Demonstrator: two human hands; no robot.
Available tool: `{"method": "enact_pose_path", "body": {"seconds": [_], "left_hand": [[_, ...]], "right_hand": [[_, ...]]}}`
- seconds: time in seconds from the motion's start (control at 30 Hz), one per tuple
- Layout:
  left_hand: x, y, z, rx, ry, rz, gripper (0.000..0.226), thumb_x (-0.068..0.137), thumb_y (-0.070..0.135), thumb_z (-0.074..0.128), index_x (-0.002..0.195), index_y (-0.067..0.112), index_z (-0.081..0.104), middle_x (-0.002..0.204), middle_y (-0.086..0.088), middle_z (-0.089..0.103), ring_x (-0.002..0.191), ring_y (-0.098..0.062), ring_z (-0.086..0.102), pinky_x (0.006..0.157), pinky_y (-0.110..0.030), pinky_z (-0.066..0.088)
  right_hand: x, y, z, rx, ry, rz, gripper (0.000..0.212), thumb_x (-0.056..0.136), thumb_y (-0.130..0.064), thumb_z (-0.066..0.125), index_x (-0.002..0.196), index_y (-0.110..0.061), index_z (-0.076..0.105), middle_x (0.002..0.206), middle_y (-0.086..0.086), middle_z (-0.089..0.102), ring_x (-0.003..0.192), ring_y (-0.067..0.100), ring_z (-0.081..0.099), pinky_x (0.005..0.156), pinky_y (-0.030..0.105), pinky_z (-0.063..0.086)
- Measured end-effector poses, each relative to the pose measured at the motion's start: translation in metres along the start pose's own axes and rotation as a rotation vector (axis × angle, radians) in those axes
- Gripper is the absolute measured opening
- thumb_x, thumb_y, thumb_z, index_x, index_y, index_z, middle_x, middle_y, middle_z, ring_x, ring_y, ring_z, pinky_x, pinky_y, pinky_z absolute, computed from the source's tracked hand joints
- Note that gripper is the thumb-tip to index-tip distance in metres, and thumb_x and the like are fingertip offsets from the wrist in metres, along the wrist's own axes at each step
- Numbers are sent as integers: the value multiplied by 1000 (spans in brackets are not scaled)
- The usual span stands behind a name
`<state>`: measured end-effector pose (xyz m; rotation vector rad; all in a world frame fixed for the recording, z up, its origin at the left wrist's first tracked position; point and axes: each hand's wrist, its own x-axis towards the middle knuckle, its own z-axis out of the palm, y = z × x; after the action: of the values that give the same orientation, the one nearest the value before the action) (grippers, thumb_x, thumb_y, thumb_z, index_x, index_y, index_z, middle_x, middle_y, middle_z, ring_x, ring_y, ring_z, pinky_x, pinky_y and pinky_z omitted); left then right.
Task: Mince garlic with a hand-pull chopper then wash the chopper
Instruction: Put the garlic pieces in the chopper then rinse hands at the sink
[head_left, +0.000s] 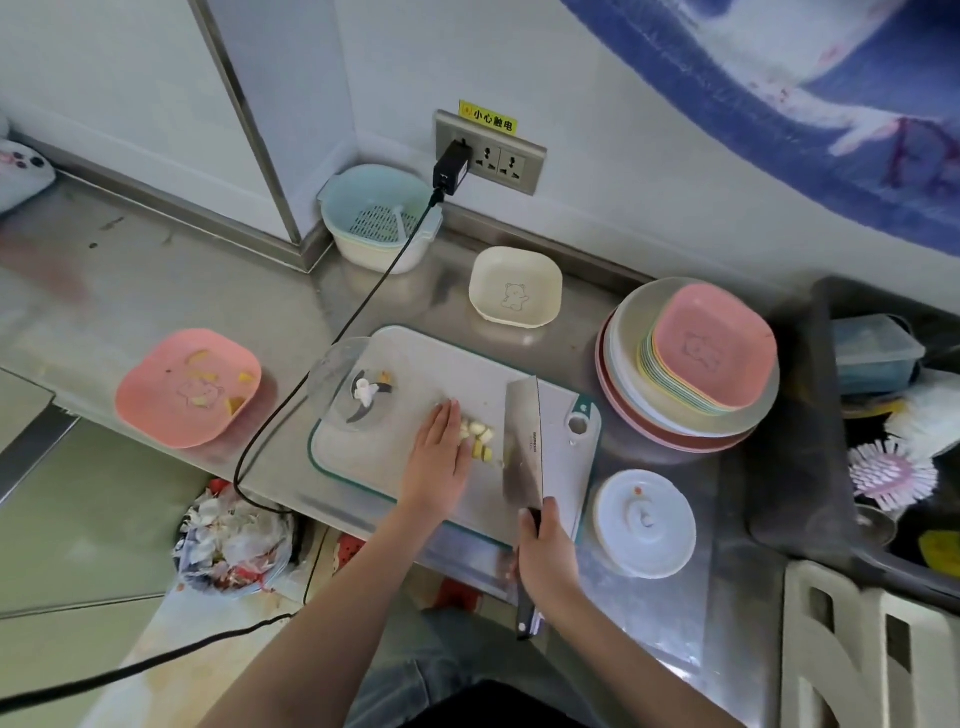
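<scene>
Now, step in hand: I judge this is rough cutting before the garlic goes into the chopper bowl.
Left grip: my left hand lies flat, fingers straight, on the cutting board, fingertips touching the garlic pieces.
Right grip: my right hand is curled round the cleaver handle, blade edge just beside the garlic.
Task thing: the clear bowl with its blade sits on the board's left end; its white lid lies apart on the table, right of the board.
Risk: the blade is near my left fingertips; a slip could nick them or scatter pieces off the board.
Risk two: the black power cord runs past the bowl; a snag could drag it.
Around: pink plate with scraps left, cream dish behind, plate stack right, sink far right.
</scene>
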<state>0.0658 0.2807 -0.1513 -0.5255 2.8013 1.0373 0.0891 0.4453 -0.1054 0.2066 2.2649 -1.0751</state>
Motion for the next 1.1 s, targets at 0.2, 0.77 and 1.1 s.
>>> {"method": "enact_pose_path", "body": {"seconds": [0.2, 0.77, 1.1], "left_hand": [[-6, -2, 7, 30, 36, 108, 72, 91, 49, 8, 152, 10, 10, 159, -5, 15, 148, -19, 11, 114, -19, -6], [3, 12, 7, -201, 75, 158, 47, 96, -2, 41, 141, 12, 46, 154, 6, 30, 141, -10, 31, 110, -14, 22], [14, 30, -42, -157, 254, 267, 45, 94, 1, 47, 138, 9, 50, 152, 1, 36, 133, -14, 44, 107, -26, 36]], "right_hand": [[-4, -4, 21, 39, -14, 27, 9, 102, -28, 36, 93, -31, 34, 80, 12, 61, 62, 23, 60, 55, 36, 55], [-1, -28, 26, 196, -49, -16, 5, 102, -26, 38, 103, -21, 40, 68, 8, 53, 51, 17, 54, 50, 25, 50], [-4, -68, 20, 311, -35, -190, 4, 102, -23, 40, 103, -20, 43, 68, 7, 53, 53, 15, 51, 56, 30, 53]]}}
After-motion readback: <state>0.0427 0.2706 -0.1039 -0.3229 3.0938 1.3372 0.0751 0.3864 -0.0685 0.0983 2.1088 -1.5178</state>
